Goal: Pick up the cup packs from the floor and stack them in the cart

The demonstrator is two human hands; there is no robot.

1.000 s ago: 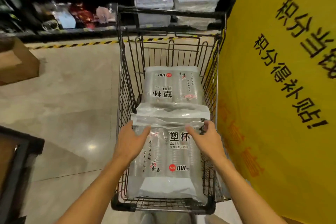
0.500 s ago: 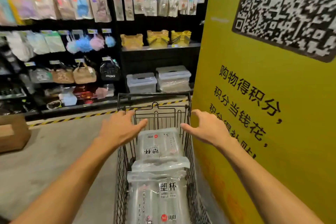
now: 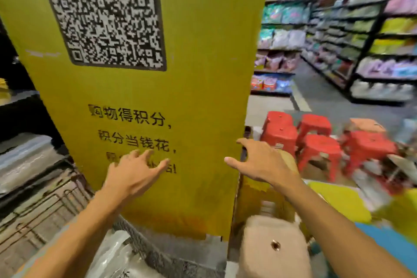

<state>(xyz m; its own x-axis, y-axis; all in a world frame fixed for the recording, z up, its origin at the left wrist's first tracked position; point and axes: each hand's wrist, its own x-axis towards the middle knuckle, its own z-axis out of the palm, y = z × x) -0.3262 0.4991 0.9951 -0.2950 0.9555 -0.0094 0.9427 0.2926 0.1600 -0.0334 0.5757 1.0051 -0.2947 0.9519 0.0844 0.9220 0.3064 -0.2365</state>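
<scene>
Both my hands hang in the air in front of a tall yellow pillar, fingers spread and holding nothing. My left hand (image 3: 135, 174) is left of centre and my right hand (image 3: 261, 162) is by the pillar's right edge. The wire cart (image 3: 155, 253) shows only at the lower left, blurred, with the clear plastic of a cup pack (image 3: 115, 257) inside it. No cup pack on the floor is in view.
The yellow pillar (image 3: 146, 88) with a QR code stands straight ahead. Red plastic stools (image 3: 316, 142) are stacked at the right, a beige stool (image 3: 270, 248) sits low by my right arm. Stocked shelves (image 3: 372, 40) line an aisle at the far right.
My hands left the cup pack in the cart and lifted up empty. My view swung to the right, from the cart toward the pillar and the stools.
</scene>
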